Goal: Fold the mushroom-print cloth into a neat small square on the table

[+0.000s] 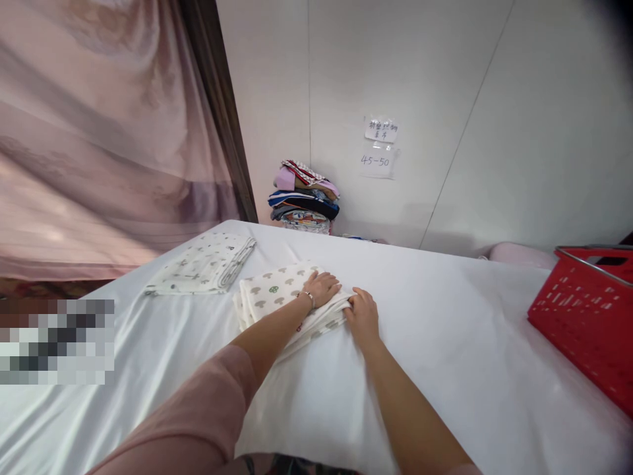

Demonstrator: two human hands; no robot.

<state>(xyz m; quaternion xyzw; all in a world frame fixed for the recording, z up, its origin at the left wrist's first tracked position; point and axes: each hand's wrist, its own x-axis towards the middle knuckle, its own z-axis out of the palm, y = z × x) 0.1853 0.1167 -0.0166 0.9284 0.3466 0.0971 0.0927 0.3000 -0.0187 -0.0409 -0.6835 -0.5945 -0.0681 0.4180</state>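
Observation:
A folded white cloth [264,293] with grey mushroom-like prints and a small green motif lies in the middle of the white-covered table [445,330]. My left hand [321,288], with a bracelet at the wrist, rests flat on top of it, fingers stretched out. At the cloth's right edge, my right hand [363,316] has its fingers closed around the layered fold. Part of the cloth is hidden beneath my left forearm. Farther left on the table is a second folded white cloth [200,264] with small dark prints, apart from both hands.
A red plastic basket [583,323] with a metal handle stands at the right. Beyond the table's far edge rises a stack of folded fabrics [304,198] against the wall. Handwritten paper labels [378,161] are on that wall. A pink curtain [99,132] hangs at the left.

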